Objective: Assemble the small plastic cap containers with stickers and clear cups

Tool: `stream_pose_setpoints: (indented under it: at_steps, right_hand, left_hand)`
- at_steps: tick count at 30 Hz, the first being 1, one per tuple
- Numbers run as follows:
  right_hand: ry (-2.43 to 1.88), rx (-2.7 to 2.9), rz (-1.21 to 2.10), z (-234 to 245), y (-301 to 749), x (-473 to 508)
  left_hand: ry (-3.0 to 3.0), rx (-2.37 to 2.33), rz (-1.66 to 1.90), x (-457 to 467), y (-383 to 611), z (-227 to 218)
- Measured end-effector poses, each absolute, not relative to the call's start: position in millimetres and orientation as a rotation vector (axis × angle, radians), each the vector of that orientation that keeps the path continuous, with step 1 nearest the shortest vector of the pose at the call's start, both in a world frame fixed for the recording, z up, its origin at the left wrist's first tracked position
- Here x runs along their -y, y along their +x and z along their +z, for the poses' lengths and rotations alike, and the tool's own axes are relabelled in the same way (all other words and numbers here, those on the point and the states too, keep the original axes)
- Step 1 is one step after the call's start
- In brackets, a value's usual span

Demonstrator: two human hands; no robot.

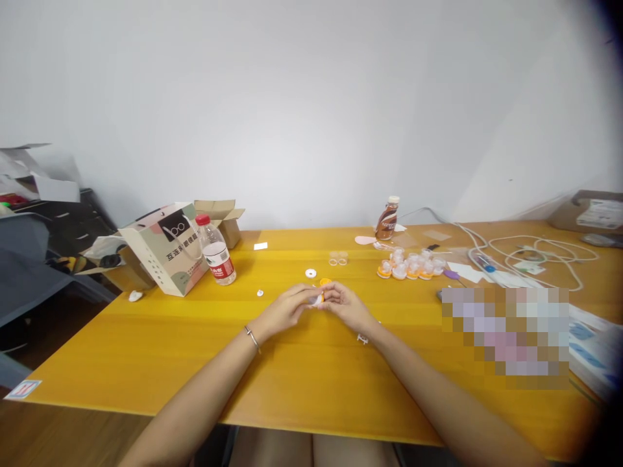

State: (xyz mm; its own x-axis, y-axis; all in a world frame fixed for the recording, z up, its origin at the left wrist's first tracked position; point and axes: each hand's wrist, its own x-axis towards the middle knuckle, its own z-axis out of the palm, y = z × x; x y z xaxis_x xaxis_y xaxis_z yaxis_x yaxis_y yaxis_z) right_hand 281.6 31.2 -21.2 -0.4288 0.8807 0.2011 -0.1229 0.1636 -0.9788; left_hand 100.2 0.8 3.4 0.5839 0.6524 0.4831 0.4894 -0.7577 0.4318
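Near the middle of the table, my left hand [287,311] and my right hand [348,309] meet with fingers closed around a small white and orange plastic piece [317,299]. The fingers cover much of it, so its exact kind is unclear. Just behind them an orange round part [326,282] shows. A white disc with a centre hole [310,274] lies beyond my left hand, and a pair of clear rings [338,262] farther back. Off to the left is a tiny white part [259,293]. By my right wrist lies a white bracket-like part [363,338].
Several clear and orange plastic pieces [411,267] cluster at right, before a brown drink bottle [388,220]. White cables [530,250] and papers [470,271] spread farther right. At left stand a red-capped water bottle [215,253], a paper bag [170,259] and a cardboard box [226,224].
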Motion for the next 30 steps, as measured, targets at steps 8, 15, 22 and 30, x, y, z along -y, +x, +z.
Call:
stream_pose_setpoints:
  at_steps: [8,15,22,30]
  right_hand:
    - [-0.742,1.555,1.394,-17,279,-25]
    - [-0.735,1.520,1.396,-24,276,-28]
    - [-0.722,1.565,1.520,-14,285,-30]
    - [-1.092,1.420,1.013,-3,330,-68]
  left_hand:
    - [2.490,-1.131,0.918,1,97,7]
    - [2.304,-1.001,0.988,0,100,2]
    - [2.371,-1.100,0.886,1,92,14]
    - [2.591,-0.900,0.347,12,96,14]
